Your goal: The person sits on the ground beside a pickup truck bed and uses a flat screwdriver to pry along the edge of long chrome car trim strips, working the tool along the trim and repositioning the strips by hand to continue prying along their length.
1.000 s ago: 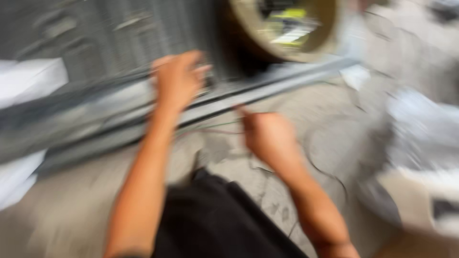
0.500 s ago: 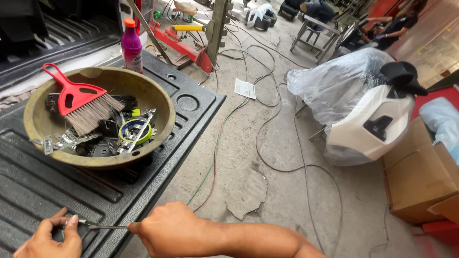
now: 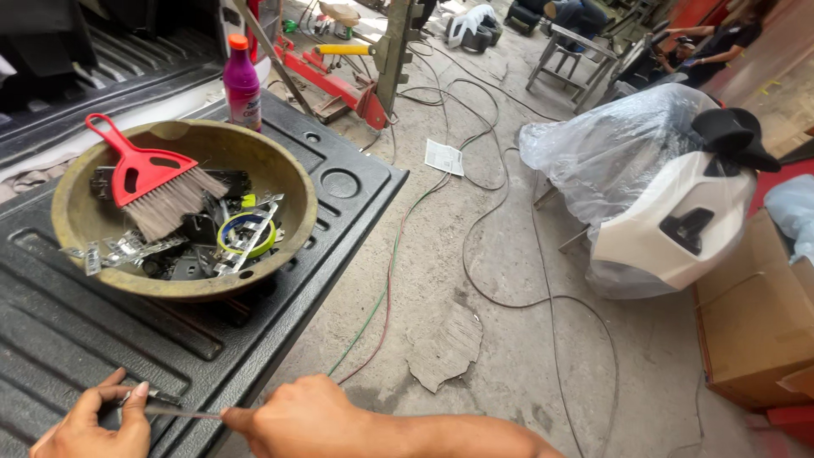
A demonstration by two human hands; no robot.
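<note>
A cracked concrete floor [image 3: 526,280] lies in bright daylight, crossed by loose cables [image 3: 475,212]. A black ribbed truck-bed liner [image 3: 76,331] fills the left. Right of it stand a plastic-wrapped white part [image 3: 661,195], a cardboard box [image 3: 755,322] and a metal stool [image 3: 577,55].

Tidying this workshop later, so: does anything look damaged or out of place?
Yes. A broken slab lies loose on the floor, cables trail around it, and a sheet of paper lies dropped among them.
</note>
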